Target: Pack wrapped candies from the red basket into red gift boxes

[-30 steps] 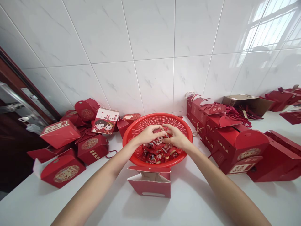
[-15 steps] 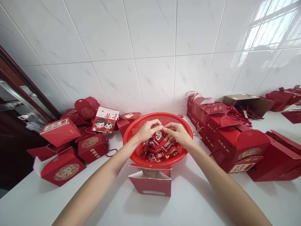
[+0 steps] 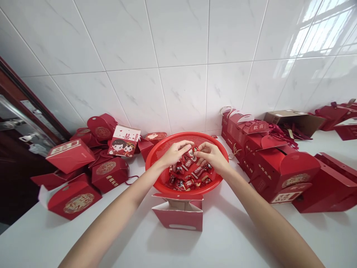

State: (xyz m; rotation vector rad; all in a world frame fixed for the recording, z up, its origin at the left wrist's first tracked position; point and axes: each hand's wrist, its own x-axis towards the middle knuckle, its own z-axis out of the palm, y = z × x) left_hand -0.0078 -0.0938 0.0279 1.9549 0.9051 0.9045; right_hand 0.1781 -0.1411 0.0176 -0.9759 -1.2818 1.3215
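A round red plastic basket (image 3: pixel 153 178) stands before me with several small wrapped candies (image 3: pixel 189 184) in it, most in red wrappers. Over its left side is my left hand (image 3: pixel 177 152), thumb and fingertips close together; what they hold, if anything, is hidden. Opposite it, my right hand (image 3: pixel 209 154) has curled fingers, with a small red and gold wrapped candy at the fingertips. The two hands are slightly apart. In front of the basket, touching or nearly touching its rim, a red paper box (image 3: pixel 181 219) stands with its top open, its pale inside showing.
Red gift boxes (image 3: pixel 110 175) are heaped on the left, one printed with cartoon figures (image 3: pixel 124 139). More red boxes (image 3: pixel 279 167) line the right, with a brown carton (image 3: pixel 304 121) behind. A white tiled wall (image 3: pixel 181 93) closes off the back; a dark door (image 3: pixel 16 160) is at the left.
My hands, which met at the fingertips over the basket, have moved a little apart. More wrapped candies show between them. The boxes have stayed put.
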